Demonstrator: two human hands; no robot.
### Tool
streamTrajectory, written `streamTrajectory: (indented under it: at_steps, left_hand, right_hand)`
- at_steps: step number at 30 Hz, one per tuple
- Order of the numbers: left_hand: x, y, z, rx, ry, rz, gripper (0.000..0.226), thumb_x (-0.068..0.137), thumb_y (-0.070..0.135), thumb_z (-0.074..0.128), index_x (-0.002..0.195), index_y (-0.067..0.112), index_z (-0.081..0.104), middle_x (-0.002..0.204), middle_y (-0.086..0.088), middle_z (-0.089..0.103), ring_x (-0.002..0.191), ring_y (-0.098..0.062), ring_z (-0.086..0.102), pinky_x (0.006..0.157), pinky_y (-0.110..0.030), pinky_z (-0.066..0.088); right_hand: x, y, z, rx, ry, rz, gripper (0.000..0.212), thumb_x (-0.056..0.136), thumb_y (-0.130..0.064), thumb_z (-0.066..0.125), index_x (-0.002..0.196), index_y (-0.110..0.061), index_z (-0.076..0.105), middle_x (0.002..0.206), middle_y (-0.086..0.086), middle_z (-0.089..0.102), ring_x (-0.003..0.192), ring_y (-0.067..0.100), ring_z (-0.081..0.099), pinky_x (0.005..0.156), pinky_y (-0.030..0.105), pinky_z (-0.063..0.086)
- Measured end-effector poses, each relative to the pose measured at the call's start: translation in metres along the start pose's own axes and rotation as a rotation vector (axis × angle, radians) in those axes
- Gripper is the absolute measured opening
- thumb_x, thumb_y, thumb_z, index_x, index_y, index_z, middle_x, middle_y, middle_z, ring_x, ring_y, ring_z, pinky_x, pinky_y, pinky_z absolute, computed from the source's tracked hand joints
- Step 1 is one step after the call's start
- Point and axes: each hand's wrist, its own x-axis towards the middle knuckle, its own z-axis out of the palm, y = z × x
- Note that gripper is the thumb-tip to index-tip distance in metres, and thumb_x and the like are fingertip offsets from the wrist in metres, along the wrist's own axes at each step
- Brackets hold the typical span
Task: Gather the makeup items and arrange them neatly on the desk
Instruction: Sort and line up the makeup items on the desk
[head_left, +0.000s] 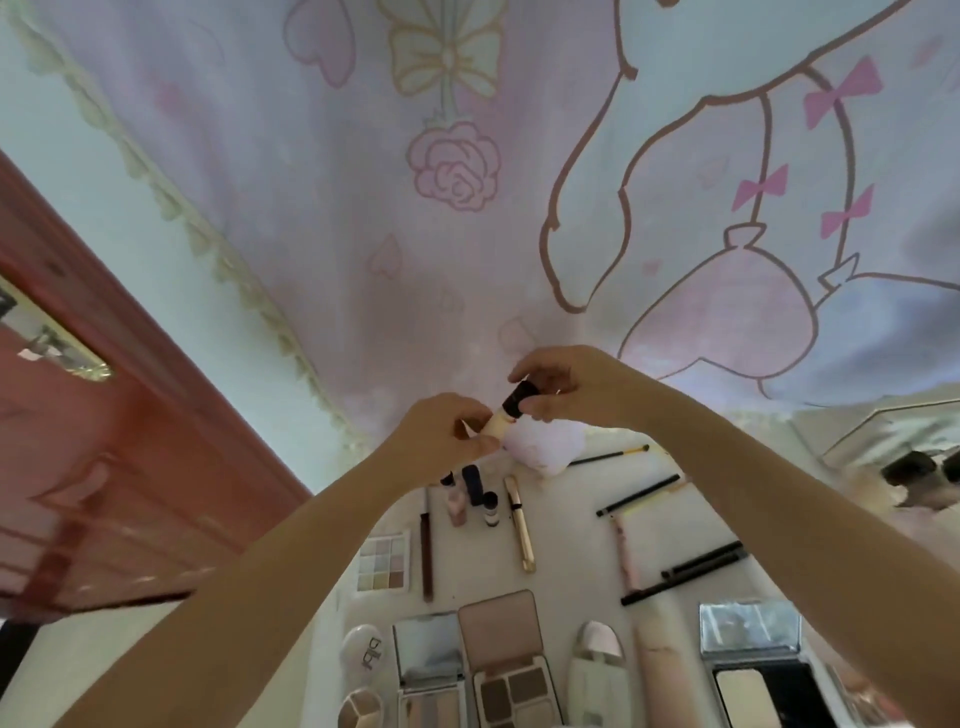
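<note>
Both hands meet at the far end of the white desk (566, 525) around a small bottle (506, 413) with a black cap and a pale body. My left hand (447, 434) pinches the pale lower end. My right hand (563, 387) grips the black cap end. Under them lies a pale pink pouch (545, 444). Makeup lies in rows on the desk: an eyeshadow palette (384, 561), a gold tube (521, 522), a brown pencil (426, 551), black brushes (636, 496), and open compacts (506, 649) near the front.
A pink and lilac cartoon curtain (467, 182) hangs behind the desk. A reddish wooden door (104, 467) stands to the left. A mirror (909, 467) sits at the right edge. A black compact (753, 670) and a white tube (597, 670) lie at the front right.
</note>
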Motion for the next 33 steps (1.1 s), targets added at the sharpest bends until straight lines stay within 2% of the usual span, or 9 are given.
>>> streamTrajectory:
  at_steps: [3, 5, 8, 13, 16, 19, 25, 30, 33]
  left_hand:
    - [-0.011, -0.024, 0.033, -0.128, -0.016, -0.111, 0.009, 0.082, 0.017, 0.064, 0.09, 0.019, 0.066, 0.079, 0.006, 0.061, 0.062, -0.007, 0.055, 0.058, -0.008, 0.042]
    - [-0.021, -0.045, 0.055, -0.2, 0.025, -0.197, 0.006, 0.082, 0.016, 0.065, 0.085, 0.021, 0.065, 0.073, 0.005, 0.062, 0.058, -0.004, 0.052, 0.055, -0.002, 0.039]
    - [-0.038, -0.077, 0.083, -0.203, 0.107, -0.316, 0.005, 0.081, 0.018, 0.067, 0.079, 0.02, 0.063, 0.065, 0.012, 0.055, 0.061, 0.001, 0.047, 0.059, 0.0, 0.035]
    - [-0.048, -0.11, 0.112, -0.17, 0.149, -0.427, 0.013, 0.08, 0.019, 0.068, 0.072, 0.017, 0.058, 0.066, 0.002, 0.055, 0.059, -0.008, 0.049, 0.054, -0.005, 0.034]
    - [-0.045, -0.116, 0.123, -0.15, 0.115, -0.495, 0.013, 0.079, 0.02, 0.069, 0.089, 0.011, 0.067, 0.074, -0.003, 0.058, 0.067, -0.019, 0.055, 0.062, -0.021, 0.043]
    - [-0.041, -0.12, 0.133, -0.109, 0.088, -0.551, 0.017, 0.081, 0.021, 0.067, 0.093, 0.009, 0.066, 0.079, -0.012, 0.065, 0.069, -0.03, 0.063, 0.062, -0.033, 0.052]
    - [-0.033, -0.125, 0.147, -0.056, 0.128, -0.575, 0.019, 0.08, 0.021, 0.068, 0.093, 0.008, 0.067, 0.089, -0.011, 0.069, 0.086, -0.027, 0.063, 0.065, -0.02, 0.033]
    - [-0.028, -0.124, 0.151, -0.039, 0.148, -0.578, 0.021, 0.08, 0.02, 0.067, 0.095, 0.005, 0.065, 0.09, -0.012, 0.068, 0.086, -0.027, 0.062, 0.067, -0.022, 0.035]
    - [-0.028, -0.123, 0.15, -0.031, 0.133, -0.592, 0.018, 0.08, 0.018, 0.066, 0.091, 0.005, 0.062, 0.088, -0.012, 0.067, 0.085, -0.027, 0.061, 0.065, -0.022, 0.034]
  right_hand:
    - [-0.001, 0.024, 0.024, 0.034, -0.042, 0.051, 0.036, 0.084, -0.021, 0.064, 0.118, -0.019, 0.054, 0.094, -0.009, 0.062, 0.083, 0.006, 0.059, 0.078, 0.014, 0.044]
    - [-0.003, 0.049, 0.041, 0.079, -0.027, 0.122, 0.03, 0.086, -0.023, 0.06, 0.115, -0.021, 0.055, 0.091, -0.012, 0.06, 0.083, 0.006, 0.058, 0.071, 0.009, 0.044]
    - [-0.013, 0.096, 0.073, 0.036, 0.05, 0.274, 0.024, 0.09, -0.023, 0.053, 0.112, -0.016, 0.058, 0.097, -0.004, 0.06, 0.094, 0.014, 0.058, 0.065, 0.005, 0.04]
    - [-0.034, 0.157, 0.124, -0.3, -0.045, 0.393, 0.043, 0.094, -0.024, 0.045, 0.135, -0.013, 0.04, 0.138, 0.007, 0.041, 0.125, 0.023, 0.043, 0.103, 0.03, 0.033]
    - [-0.044, 0.173, 0.145, -0.435, -0.133, 0.37, 0.049, 0.094, -0.024, 0.043, 0.14, -0.013, 0.031, 0.147, 0.008, 0.027, 0.134, 0.024, 0.03, 0.112, 0.038, 0.023]
    - [-0.05, 0.18, 0.161, -0.51, -0.18, 0.38, 0.053, 0.093, -0.025, 0.042, 0.141, -0.012, 0.026, 0.153, 0.012, 0.011, 0.141, 0.023, 0.014, 0.114, 0.035, 0.013]
    - [-0.055, 0.189, 0.174, -0.522, -0.165, 0.395, 0.057, 0.094, -0.026, 0.041, 0.145, -0.014, 0.018, 0.156, 0.011, -0.002, 0.144, 0.024, 0.001, 0.115, 0.036, -0.003]
    - [-0.059, 0.194, 0.175, -0.513, -0.147, 0.385, 0.057, 0.094, -0.026, 0.039, 0.145, -0.015, 0.016, 0.156, 0.009, -0.004, 0.144, 0.023, -0.002, 0.11, 0.032, -0.01]
    - [-0.058, 0.193, 0.174, -0.503, -0.167, 0.386, 0.057, 0.094, -0.026, 0.04, 0.145, -0.015, 0.016, 0.156, 0.009, -0.004, 0.144, 0.023, -0.002, 0.113, 0.033, -0.006]
